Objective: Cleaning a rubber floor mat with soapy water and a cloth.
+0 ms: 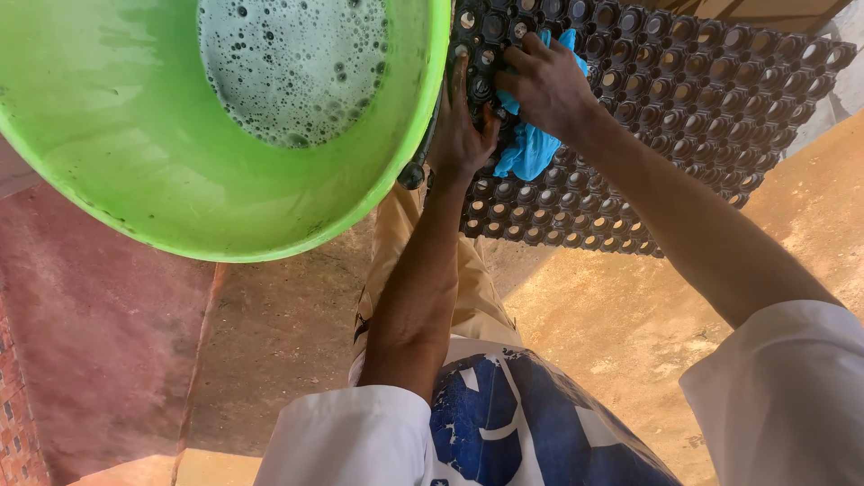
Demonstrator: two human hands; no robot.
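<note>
A black rubber mat with round holes lies on the floor ahead of me. My right hand presses a bright blue cloth onto the mat, fingers curled over it. My left hand lies flat on the mat's near edge, next to the cloth, with fingers spread and holding nothing. A large green basin with foamy, soapy water sits just left of my left hand, its rim close to my fingers.
The floor is bare concrete, reddish at the left and sandy brown at the right. My knee in tan trousers is under my left arm. A bit of brick wall shows at the lower left.
</note>
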